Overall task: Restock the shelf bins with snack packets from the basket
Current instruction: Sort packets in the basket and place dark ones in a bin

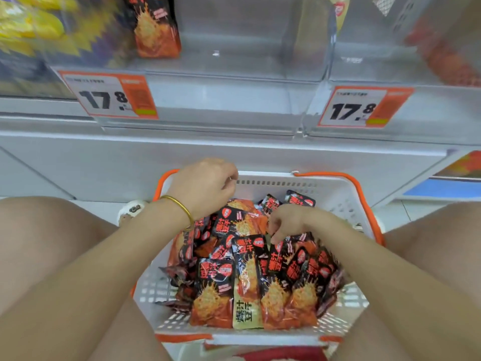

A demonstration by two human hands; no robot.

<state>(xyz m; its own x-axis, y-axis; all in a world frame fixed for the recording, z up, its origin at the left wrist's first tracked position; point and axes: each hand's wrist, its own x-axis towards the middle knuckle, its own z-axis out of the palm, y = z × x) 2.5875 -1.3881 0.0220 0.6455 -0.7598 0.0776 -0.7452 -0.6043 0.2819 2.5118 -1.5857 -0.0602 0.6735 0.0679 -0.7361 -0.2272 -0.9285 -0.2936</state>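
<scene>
Picking step: snack packets (250, 269) lay heaped in the white basket (338, 201). The right hand (289, 221) curled, apparently pinching one; the left hand (205, 187) hovered curled, its hold unclear. Next move: lift packets into the nearly bare shelf bin (234, 61).

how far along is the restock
Barely started: one packet stands in the clear bin, which otherwise looks bare. In hand: the right hand fingers the packets while the left hand hovers curled above them. Left: the basket is still heaped.

Over white basket (335, 194), left hand (205, 188) curled, right hand (289, 222) perhaps pinching packets (244, 277)
</scene>
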